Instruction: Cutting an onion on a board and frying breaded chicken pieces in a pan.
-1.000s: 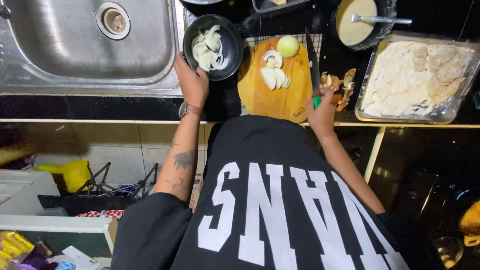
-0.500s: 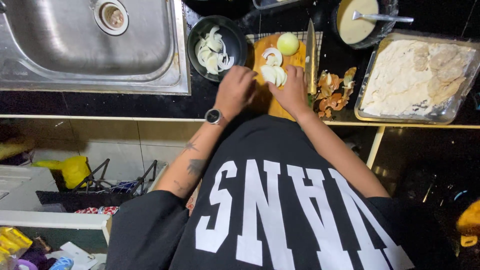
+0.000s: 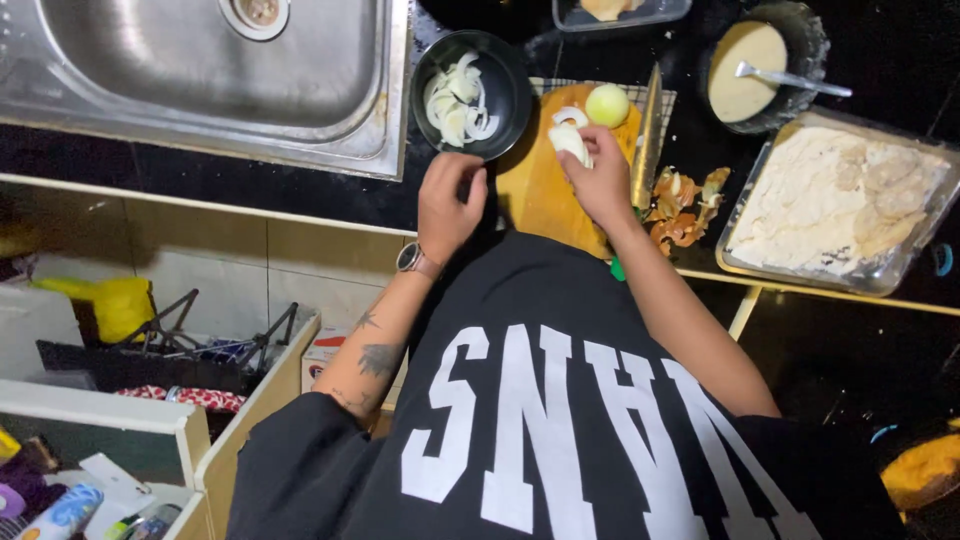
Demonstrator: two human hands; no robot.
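My left hand (image 3: pixel 450 198), a watch on its wrist, curls its fingers at the near rim of a black bowl (image 3: pixel 515 90) that holds white onion slices (image 3: pixel 455 100). My right hand (image 3: pixel 603 185) is closed on a clump of onion slices (image 3: pixel 568 138), lifted over the wooden cutting board (image 3: pixel 540 200). A peeled round onion (image 3: pixel 607 104) rests at the board's far end. Along the board's right edge lies a knife (image 3: pixel 648 130), its handle hidden under my right wrist.
A steel sink (image 3: pixel 180 70) fills the left. Onion skins (image 3: pixel 685 205) lie right of the board, then a tray of pale floured pieces (image 3: pixel 840 205) and a dark bowl of batter with a spoon (image 3: pixel 745 75). Drawers and clutter sit below the counter at left.
Both hands were gathering slices on the board; the left hand has moved back to the bowl's rim, and the right hand has lifted a clump of slices toward the bowl.
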